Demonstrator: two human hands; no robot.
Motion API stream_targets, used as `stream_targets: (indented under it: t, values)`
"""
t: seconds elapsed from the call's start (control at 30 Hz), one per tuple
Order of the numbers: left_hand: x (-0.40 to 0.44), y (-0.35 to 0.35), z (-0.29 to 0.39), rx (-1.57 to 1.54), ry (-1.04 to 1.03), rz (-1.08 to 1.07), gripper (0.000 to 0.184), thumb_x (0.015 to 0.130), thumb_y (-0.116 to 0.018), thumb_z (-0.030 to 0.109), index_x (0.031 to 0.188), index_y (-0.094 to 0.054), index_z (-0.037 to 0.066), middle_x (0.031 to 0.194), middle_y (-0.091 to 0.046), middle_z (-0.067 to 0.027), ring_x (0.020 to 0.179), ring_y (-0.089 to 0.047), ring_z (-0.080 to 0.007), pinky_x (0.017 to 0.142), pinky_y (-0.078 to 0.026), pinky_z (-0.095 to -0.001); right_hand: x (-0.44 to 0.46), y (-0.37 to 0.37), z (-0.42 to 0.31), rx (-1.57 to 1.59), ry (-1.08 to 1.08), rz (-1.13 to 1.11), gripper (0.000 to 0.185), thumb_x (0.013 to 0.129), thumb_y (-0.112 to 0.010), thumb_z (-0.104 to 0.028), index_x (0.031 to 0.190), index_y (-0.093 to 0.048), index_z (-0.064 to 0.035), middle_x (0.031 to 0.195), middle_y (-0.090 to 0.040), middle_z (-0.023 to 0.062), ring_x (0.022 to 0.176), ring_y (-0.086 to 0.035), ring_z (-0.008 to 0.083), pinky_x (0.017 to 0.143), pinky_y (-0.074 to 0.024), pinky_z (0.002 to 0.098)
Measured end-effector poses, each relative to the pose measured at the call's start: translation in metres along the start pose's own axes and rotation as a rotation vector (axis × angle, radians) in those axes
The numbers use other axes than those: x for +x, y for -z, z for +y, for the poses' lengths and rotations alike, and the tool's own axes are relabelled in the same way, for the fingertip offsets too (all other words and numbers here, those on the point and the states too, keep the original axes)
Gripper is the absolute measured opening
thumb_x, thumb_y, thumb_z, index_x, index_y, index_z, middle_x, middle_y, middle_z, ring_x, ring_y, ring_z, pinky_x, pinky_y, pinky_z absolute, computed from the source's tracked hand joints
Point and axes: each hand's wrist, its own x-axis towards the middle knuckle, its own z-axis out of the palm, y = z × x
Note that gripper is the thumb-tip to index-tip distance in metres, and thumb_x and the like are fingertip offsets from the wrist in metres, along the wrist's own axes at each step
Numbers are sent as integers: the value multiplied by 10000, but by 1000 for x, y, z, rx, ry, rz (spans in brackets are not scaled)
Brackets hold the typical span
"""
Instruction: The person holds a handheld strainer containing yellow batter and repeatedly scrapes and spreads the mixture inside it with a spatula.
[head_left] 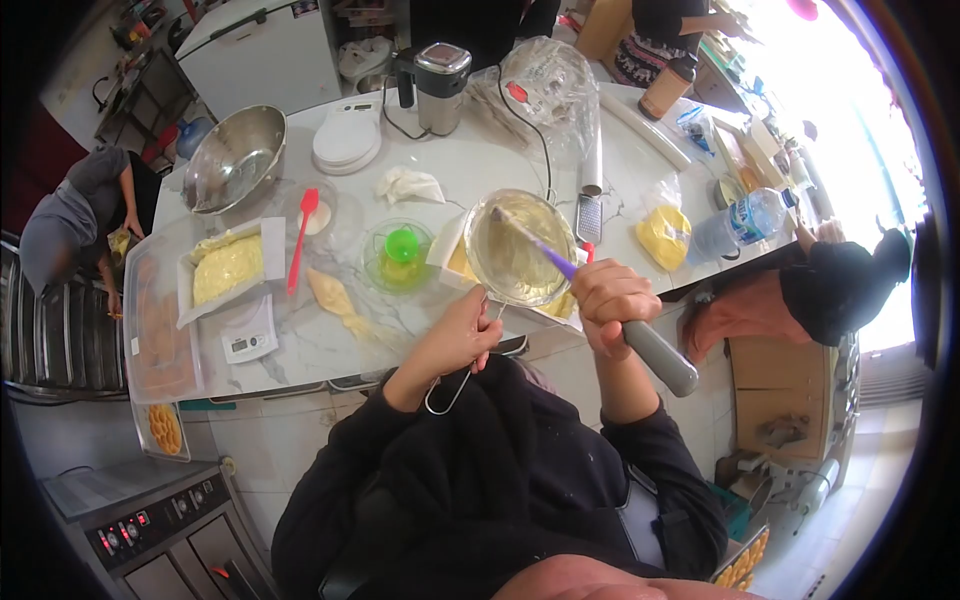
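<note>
My left hand [455, 335] is closed round the wire handle of a round metal sieve [495, 280]. The sieve has pale yellow batter smeared inside and sits over a paper-lined tin [447, 252], whose contents it mostly covers. My right hand [612, 300] grips a spatula with a thick grey handle [660, 358] and a purple neck [557, 262]. The spatula's tip reaches into the sieve. Just left of the sieve, a glass bowl [380, 278] holds a green object [401, 245] and yellow liquid.
Left on the table are a second lined tin [271, 250] of batter, a red spatula [302, 240], scales [248, 340], a piping bag [335, 300] and a steel bowl [232, 160]. A hand mixer [440, 85], grater [589, 218] and water bottle [735, 225] stand farther off. Other people are nearby.
</note>
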Motion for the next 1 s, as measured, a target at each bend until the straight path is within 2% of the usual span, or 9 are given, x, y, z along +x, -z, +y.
stream_targets:
  t: [0.03,0.2,0.3,0.43,0.57,0.7,0.8,0.9,1.0]
  values:
    - [0,0,-1,-2,-5,4,176,792,-443,37,873,-293,-7,514,-413,-35,340,-428,-85,295,-331,-208,-1,-2,2,51,-28,21,441,810,-545,-219,460,-340,-45,372,-332,20,274,-287,141,318,-223,259]
    - [5,3,-4,-3,-7,71,194,792,-449,41,903,-298,-11,528,-426,-39,338,-426,-86,299,-332,-203,0,-14,-13,342,-115,-407,397,776,-585,-195,459,-430,-12,400,-346,34,298,-326,167,327,-186,288]
    - [7,12,-10,-47,-20,61,202,794,-454,49,909,-299,-9,530,-430,-38,339,-427,-85,301,-333,-200,6,1,-28,411,-169,-511,415,780,-582,-195,447,-417,-11,400,-349,35,296,-323,164,326,-187,289]
    - [4,13,-2,-31,31,-16,207,795,-457,55,913,-300,-10,536,-429,-36,344,-427,-84,303,-336,-201,27,23,-41,410,-160,-467,396,791,-566,-165,465,-412,-1,399,-338,37,298,-321,158,324,-201,277]
    - [4,13,-1,-26,59,-59,205,796,-457,57,912,-300,-7,544,-428,-35,346,-422,-81,310,-340,-202,35,15,-31,194,3,-575,378,793,-559,-135,472,-400,-15,403,-331,27,304,-322,156,328,-210,280]
    - [-2,9,5,5,28,-44,193,796,-453,54,898,-300,-3,537,-419,-29,346,-419,-79,313,-342,-203,16,20,-1,134,-75,-729,354,781,-549,-109,470,-394,-42,409,-336,31,316,-328,176,350,-229,283]
    - [-3,11,7,-17,-4,20,178,794,-448,49,880,-300,1,524,-411,-25,348,-421,-79,312,-340,-204,14,19,-10,39,-115,-808,369,769,-564,-137,454,-379,-84,436,-363,16,367,-390,186,362,-285,289]
    - [-3,12,3,-14,-15,73,167,792,-444,45,864,-298,6,519,-414,-28,347,-424,-80,308,-337,-204,3,7,-33,107,-170,-481,352,779,-541,-134,471,-398,-39,395,-325,29,314,-330,173,348,-230,292]
    - [5,6,-8,4,-28,91,168,784,-447,35,850,-295,11,516,-420,-36,344,-428,-86,301,-337,-209,-5,-5,-48,112,-248,-314,351,779,-548,-156,481,-411,-31,396,-351,34,300,-333,170,341,-264,280]
